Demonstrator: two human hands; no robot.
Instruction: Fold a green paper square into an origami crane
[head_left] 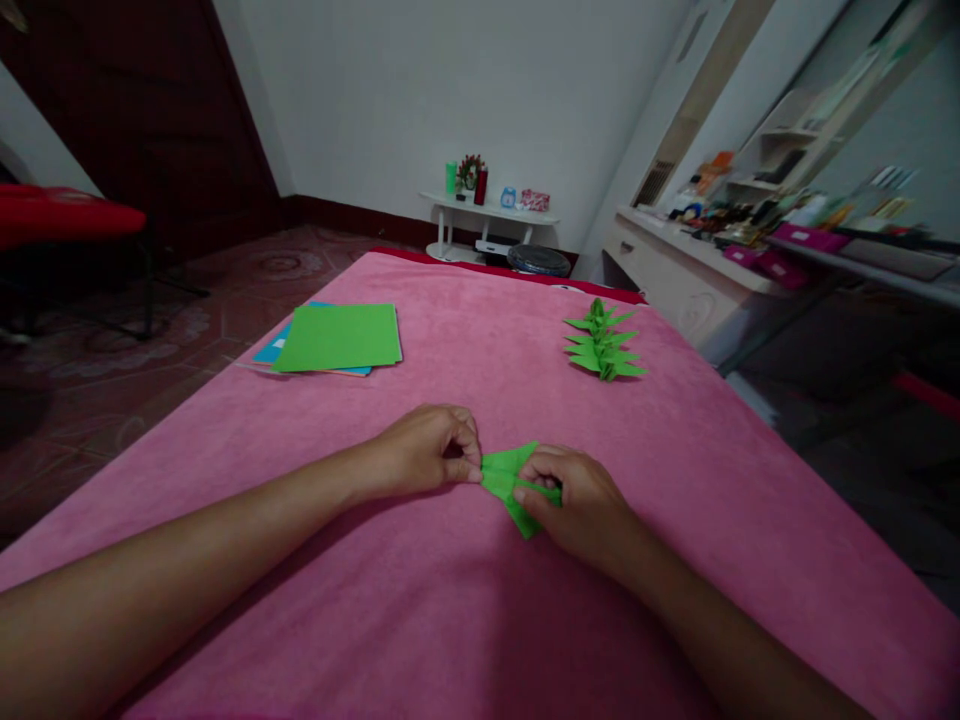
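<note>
A small piece of folded green paper (504,478) lies low over the pink cloth, between my two hands. My left hand (439,450) pinches its pointed left end between thumb and fingers. On the other side, my right hand (574,500) grips the wider part, thumb in front and fingers curled over it. Part of the paper is hidden behind the right fingers. Beyond my right hand stands a spiky green folded-paper piece (602,345) with several pointed tips. At the left, a stack of paper sheets (341,337) has green on top and blue showing beneath.
The pink cloth (450,620) covers the table under my hands. A low white shelf (491,207) with a vase and bottles stands by the far wall. On the right is a cluttered dresser (694,270); a red seat (67,215) is at the left.
</note>
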